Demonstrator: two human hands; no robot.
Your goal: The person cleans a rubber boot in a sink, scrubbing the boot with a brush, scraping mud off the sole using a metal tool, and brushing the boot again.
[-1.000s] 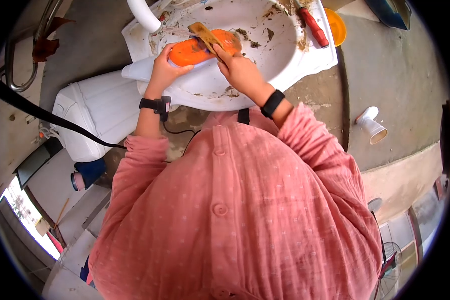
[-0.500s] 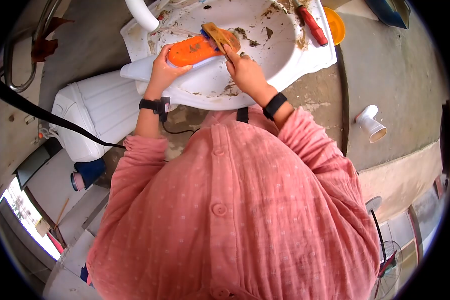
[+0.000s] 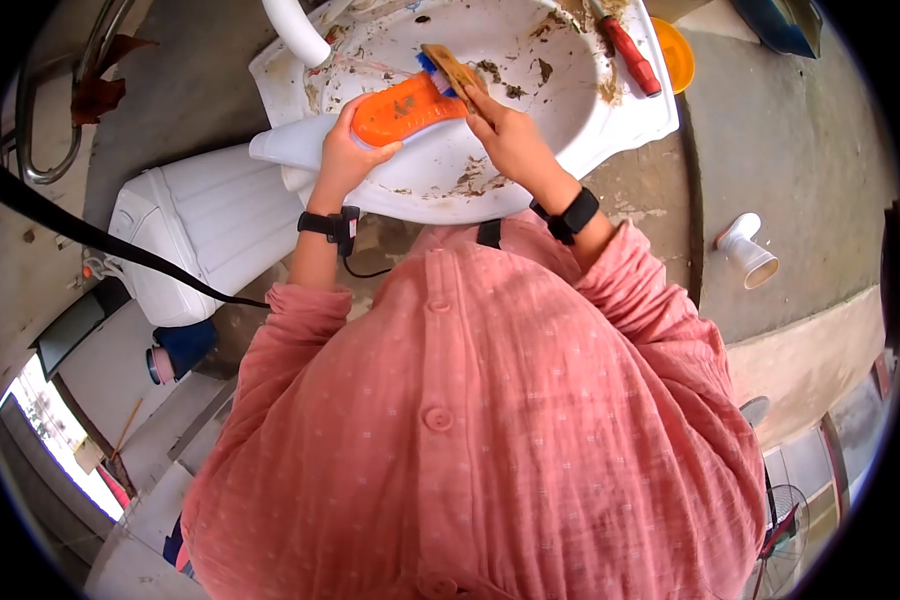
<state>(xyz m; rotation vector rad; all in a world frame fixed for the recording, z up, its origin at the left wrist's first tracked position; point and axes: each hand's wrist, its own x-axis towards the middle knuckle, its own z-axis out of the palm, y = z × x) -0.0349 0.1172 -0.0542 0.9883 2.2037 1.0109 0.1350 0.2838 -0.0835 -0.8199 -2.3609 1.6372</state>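
My left hand (image 3: 345, 160) is wrapped round the foot of a white rubber boot (image 3: 292, 142), its orange sole (image 3: 400, 112) turned up and smeared with dirt. The boot's shaft points left over the rim of a dirty white washbasin (image 3: 450, 207). In my right hand (image 3: 515, 140) is a wooden scrub brush (image 3: 450, 70) with blue and white bristles, gripped by its handle. Those bristles are against or very close to the right end of the sole. Clumps of mud and plant bits lie in the basin around both hands.
A red-handled tool (image 3: 630, 58) rests on the basin's right edge, beside an orange bowl (image 3: 676, 60). Above the basin's left side hangs a white pipe (image 3: 298, 35). Another white boot (image 3: 745, 252) lies on the floor at right. A white ribbed container (image 3: 205, 235) stands at left.
The brush has shifted from across the orange sole toward its right end, uncovering more of the sole. Both hands and the boot appear slightly farther right in view.
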